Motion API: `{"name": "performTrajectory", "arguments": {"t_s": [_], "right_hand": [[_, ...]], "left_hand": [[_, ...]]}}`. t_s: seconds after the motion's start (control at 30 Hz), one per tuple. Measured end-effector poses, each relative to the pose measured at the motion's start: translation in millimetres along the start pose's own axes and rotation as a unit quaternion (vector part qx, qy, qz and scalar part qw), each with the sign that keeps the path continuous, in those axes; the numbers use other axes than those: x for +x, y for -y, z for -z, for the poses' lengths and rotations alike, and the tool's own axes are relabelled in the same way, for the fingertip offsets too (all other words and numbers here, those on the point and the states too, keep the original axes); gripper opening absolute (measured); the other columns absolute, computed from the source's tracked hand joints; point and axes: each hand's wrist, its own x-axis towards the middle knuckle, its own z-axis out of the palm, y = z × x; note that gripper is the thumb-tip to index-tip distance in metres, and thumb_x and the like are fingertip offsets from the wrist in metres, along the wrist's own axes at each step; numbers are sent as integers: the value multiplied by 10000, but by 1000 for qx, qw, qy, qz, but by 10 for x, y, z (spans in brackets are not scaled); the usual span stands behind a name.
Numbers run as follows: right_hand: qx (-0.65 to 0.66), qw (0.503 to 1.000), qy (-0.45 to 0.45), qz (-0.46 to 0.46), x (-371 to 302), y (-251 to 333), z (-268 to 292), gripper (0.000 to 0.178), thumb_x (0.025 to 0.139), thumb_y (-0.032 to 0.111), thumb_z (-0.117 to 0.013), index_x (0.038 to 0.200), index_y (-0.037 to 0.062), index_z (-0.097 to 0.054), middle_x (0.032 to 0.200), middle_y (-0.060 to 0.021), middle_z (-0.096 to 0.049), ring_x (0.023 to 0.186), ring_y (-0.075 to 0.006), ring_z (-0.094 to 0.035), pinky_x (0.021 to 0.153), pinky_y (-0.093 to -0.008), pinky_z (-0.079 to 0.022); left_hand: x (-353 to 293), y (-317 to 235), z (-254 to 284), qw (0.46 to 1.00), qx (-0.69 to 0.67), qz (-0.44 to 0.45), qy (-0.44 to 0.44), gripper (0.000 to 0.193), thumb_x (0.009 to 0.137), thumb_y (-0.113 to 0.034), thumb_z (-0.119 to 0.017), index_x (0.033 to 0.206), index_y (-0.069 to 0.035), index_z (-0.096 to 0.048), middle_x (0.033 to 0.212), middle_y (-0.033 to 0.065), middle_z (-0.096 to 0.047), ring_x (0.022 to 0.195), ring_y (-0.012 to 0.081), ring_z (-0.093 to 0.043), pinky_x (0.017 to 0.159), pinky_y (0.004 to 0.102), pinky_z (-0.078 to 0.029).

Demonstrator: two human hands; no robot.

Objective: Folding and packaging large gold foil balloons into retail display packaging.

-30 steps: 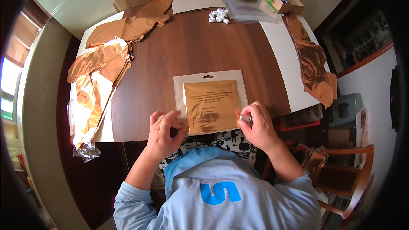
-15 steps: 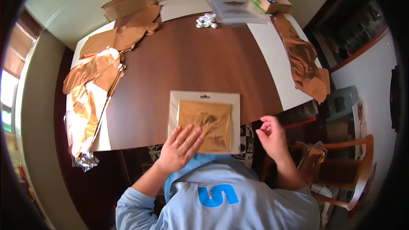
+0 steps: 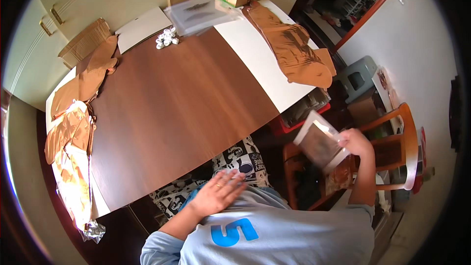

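Flat white-bordered packet [image 3: 318, 142], in the head view: off the tabletop [image 3: 181, 113], toward four o'clock; long axis roughly ten-thirty to four-thirty. Right grip [image 3: 358, 143] pinched on its edge, packet toward nine; left grip [image 3: 218, 194] farther, at eight, fingers loosely spread, nothing visibly held.

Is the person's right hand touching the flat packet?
Touching. The head view shows it: the fingers of the right hand overlap the packet's near edge and grip it, though the packet is a little blurred.
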Motion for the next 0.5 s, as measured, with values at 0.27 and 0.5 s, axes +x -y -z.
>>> {"name": "performTrajectory", "arguments": {"t_s": [0.27, 0.5], "right_hand": [[-60, 949, -303, -62, 1298, -139, -672, 87, 871, 113, -631, 825, 47, -599, 824, -256, -604, 865, -501, -558, 705, -559, -445], [-70, 943, -311, -97, 2663, -1426, -1000, 288, 888, 200, -590, 1114, 45, -680, 1109, -228, -676, 1039, -367, -652, 886, -449, -507]], "left_hand": [[-604, 182, -102, 991, -2, 130, -37, 294, 765, -118, -685, 1054, -73, -715, 1188, 124, -662, 1083, 287, -652, 975, 484, -506], [-744, 185, 205, 984, -54, 160, -61, 340, 740, -75, -689, 1078, -35, -685, 1164, 119, -669, 972, 279, -670, 905, 421, -530]]}}
